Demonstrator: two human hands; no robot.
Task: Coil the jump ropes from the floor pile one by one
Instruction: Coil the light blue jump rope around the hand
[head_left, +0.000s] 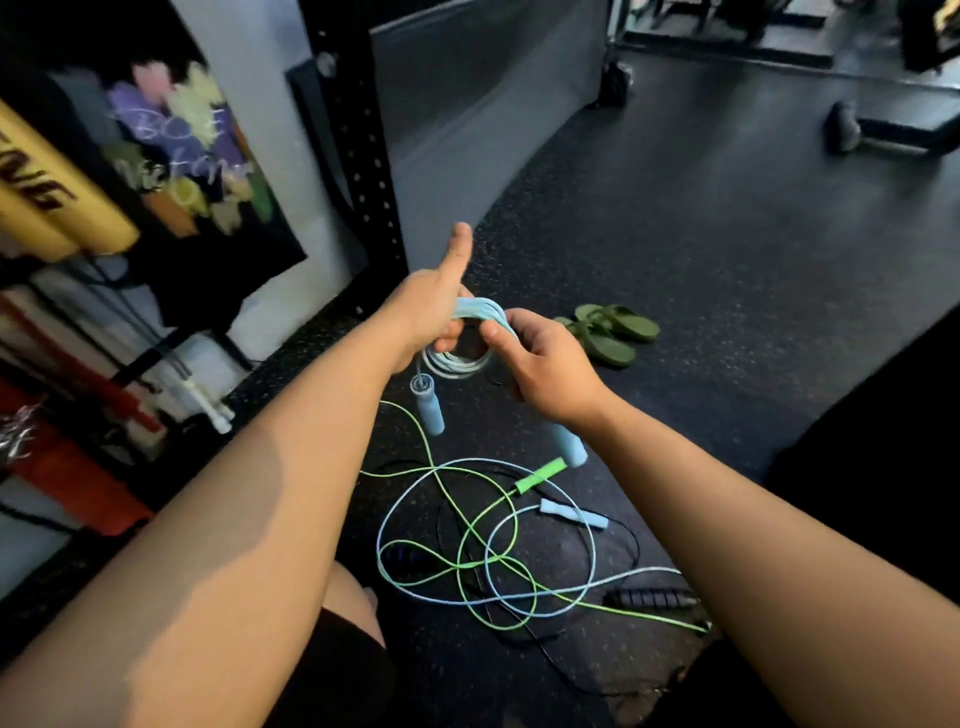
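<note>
Gripping blue coiled rope, left hand, right hand, poster writing blurred

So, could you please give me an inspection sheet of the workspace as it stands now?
Surface: dark speckled rubber floor; the pile lies straight on it.
Job's things: light blue jump rope coil held up, its two handles dangling; floor pile of green, light blue and black ropes, tangled and uncoiled.
Clutter: green sandals beyond the pile, apart from it.
Hands: left hand grips the coil, thumb raised; right hand pinches the coil's other side.
Cables: nothing seen.
Surroundings: black rack upright and yellow punching bags on the left; black equipment frame far right.
</note>
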